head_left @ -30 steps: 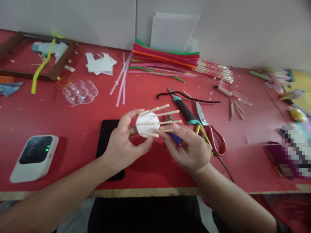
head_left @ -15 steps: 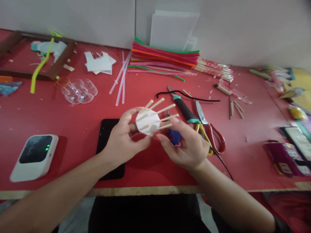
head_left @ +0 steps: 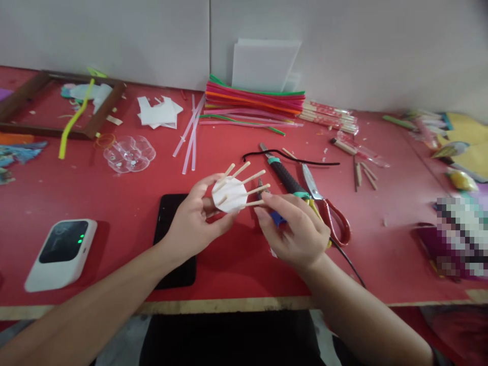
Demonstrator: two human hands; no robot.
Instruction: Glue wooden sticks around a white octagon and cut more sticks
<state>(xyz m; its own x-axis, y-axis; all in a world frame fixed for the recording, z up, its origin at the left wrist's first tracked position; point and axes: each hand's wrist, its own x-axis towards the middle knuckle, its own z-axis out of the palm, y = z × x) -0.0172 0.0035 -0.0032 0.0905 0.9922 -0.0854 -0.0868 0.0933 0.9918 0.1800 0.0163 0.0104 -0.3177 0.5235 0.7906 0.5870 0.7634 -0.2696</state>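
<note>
My left hand (head_left: 192, 223) grips the rim of a small white disc (head_left: 235, 194) between thumb and fingers. Several pale wooden sticks (head_left: 253, 176) stand out from the disc, spaced near its edge. The thumb and index finger of my right hand (head_left: 297, 229) close around the outer end of the lowest stick (head_left: 253, 203). Partly behind the right hand are a blue object (head_left: 277, 218) and a dark metal tip. A black phone (head_left: 175, 272) lies under my left wrist.
Right of my hands lie a black-gripped bladed tool (head_left: 284, 175), red-handled scissors (head_left: 337, 221) and a black pipe cleaner (head_left: 293, 159). Colourful pipe cleaners (head_left: 255, 99) are piled behind. At left are a white device (head_left: 61, 254), a clear palette (head_left: 131, 155) and a wooden frame (head_left: 91, 129).
My right thumb and index finger have drawn together at the lowest stick. A small white scrap now shows on the table below my right hand. The camera view has shifted slightly.
</note>
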